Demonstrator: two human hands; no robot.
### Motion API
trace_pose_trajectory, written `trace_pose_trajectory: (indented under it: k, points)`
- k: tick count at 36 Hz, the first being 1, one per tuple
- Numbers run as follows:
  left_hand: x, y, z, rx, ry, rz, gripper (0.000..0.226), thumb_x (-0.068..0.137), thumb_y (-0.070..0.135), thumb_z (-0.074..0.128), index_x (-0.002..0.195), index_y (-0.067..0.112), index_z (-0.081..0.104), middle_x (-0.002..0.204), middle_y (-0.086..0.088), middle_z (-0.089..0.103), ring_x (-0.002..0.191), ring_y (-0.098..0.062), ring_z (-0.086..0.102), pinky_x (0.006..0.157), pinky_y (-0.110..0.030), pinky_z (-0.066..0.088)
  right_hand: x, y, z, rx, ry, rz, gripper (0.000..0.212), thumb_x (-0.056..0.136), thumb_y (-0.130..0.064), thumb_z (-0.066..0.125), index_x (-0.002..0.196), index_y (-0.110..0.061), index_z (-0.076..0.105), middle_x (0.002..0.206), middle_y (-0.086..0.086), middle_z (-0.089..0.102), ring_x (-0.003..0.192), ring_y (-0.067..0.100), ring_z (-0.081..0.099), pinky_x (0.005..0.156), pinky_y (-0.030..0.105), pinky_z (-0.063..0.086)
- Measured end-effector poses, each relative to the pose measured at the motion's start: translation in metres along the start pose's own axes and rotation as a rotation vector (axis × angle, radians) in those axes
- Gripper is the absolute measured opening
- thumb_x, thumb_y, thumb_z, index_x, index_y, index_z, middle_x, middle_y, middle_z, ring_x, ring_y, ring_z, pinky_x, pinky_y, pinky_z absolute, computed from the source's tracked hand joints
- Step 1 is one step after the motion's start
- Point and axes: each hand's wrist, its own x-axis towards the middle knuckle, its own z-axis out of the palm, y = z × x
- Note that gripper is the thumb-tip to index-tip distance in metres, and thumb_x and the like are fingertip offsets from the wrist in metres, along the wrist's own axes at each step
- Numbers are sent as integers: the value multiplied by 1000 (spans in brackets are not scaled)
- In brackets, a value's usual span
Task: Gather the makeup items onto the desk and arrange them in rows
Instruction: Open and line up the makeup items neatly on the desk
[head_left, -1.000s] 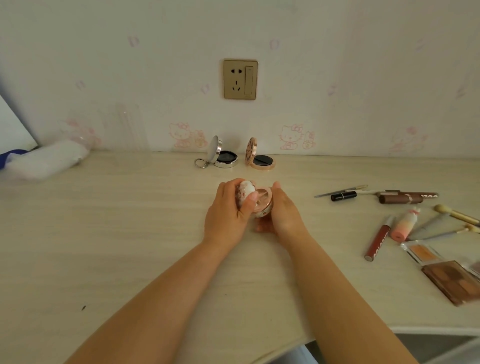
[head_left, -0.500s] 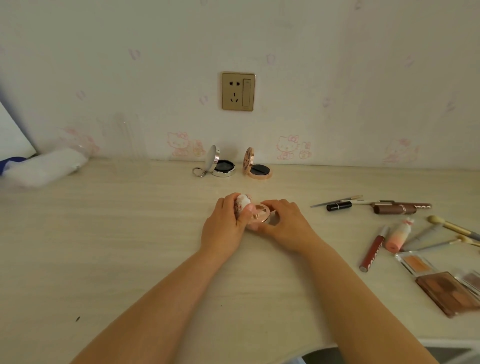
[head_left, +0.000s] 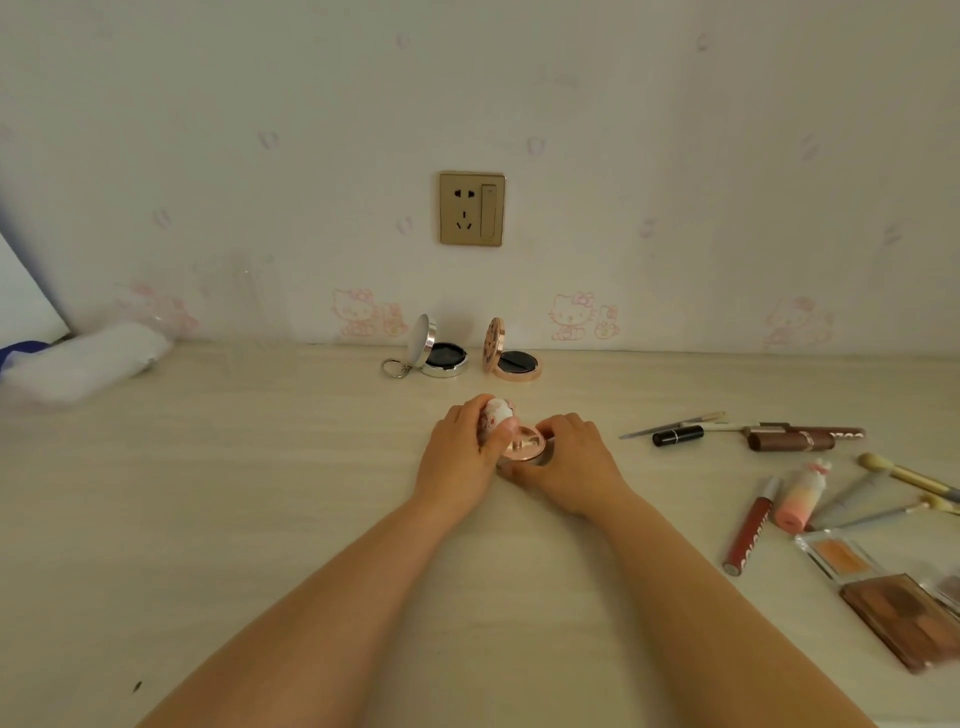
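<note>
At the middle of the pale wooden desk (head_left: 260, 519) my left hand (head_left: 460, 452) grips the white, pink-patterned lid (head_left: 497, 413) of a small rose-gold compact (head_left: 523, 448), which stands open. My right hand (head_left: 569, 465) holds the compact's base down on the desk, fingers curled round its rim. Two other open compacts stand by the wall: a silver one (head_left: 439, 358) with a key ring and a rose-gold one (head_left: 511, 358).
At the right lie loose makeup items: a black lipstick (head_left: 678, 435), brown tubes (head_left: 795, 440), a red lip gloss (head_left: 748, 530), a pink bottle (head_left: 800, 499), brushes (head_left: 904, 475), a blush pan (head_left: 839, 556) and a brown palette (head_left: 904, 618). A white bundle (head_left: 83, 361) lies far left. The wall carries a socket (head_left: 471, 209).
Both hands lowered the compact from a tilted hold to flat on the desk. My right hand turned over it and now holds its rim. The view tilted upward.
</note>
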Motion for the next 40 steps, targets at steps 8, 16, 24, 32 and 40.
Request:
trace_pose_trajectory:
  k: [8,16,24,32,40]
  points:
    - [30,-2,9,-86,42,-86,51,86,44,58,130,20,47,125,-2,57,111,-19,54,91,-28,42,33,3,5,-131,38,38,69,69,-70,59,115,-18,52,116,0,50,109,22,43,86,33,36]
    - [62,-7,28,-94,34,-96,62,76,53,66,129,27,49,116,-1,55,103,-15,57,87,-26,45,68,19,-12,-123,-48,51,66,70,-62,63,114,-14,51,111,2,48,106,22,43,87,31,39]
    - [96,11,65,-79,44,-72,59,75,52,67,124,23,56,115,4,63,107,-13,57,88,-26,46,88,47,-20,19,30,181,55,77,-47,64,116,-12,51,115,4,47,102,21,51,79,27,38]
    - [118,22,94,-163,22,-89,50,78,50,66,115,17,61,103,2,67,97,-14,60,84,-31,49,111,72,-32,16,64,228,53,74,-52,65,108,-12,54,100,0,46,81,13,45,70,25,35]
    - [137,23,110,-97,45,-42,53,85,45,61,126,12,55,119,-10,55,108,-22,55,93,-36,45,135,86,-31,-9,78,224,48,73,-56,60,98,-15,57,99,1,57,82,17,50,65,28,34]
